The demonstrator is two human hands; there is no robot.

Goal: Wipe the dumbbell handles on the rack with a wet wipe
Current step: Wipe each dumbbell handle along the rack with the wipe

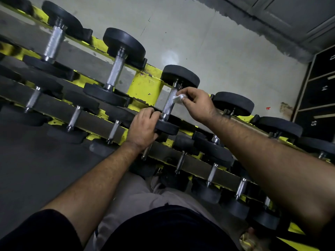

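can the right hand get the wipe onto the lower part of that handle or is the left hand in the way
Probably yes. The right hand pinches the wet wipe against the upper handle, and the knurled metal below it is bare. The left hand grips the near weight head, beside the handle, not on it.

Readable marks only on the dark locker unit at the far right edge: white numerals on three stacked compartment doors, turned sideways to the camera. Upper door reads 13, partly cut by the frame edge; middle door 14; lower door 15. No legible markings on the dumbbells or the yellow rack.
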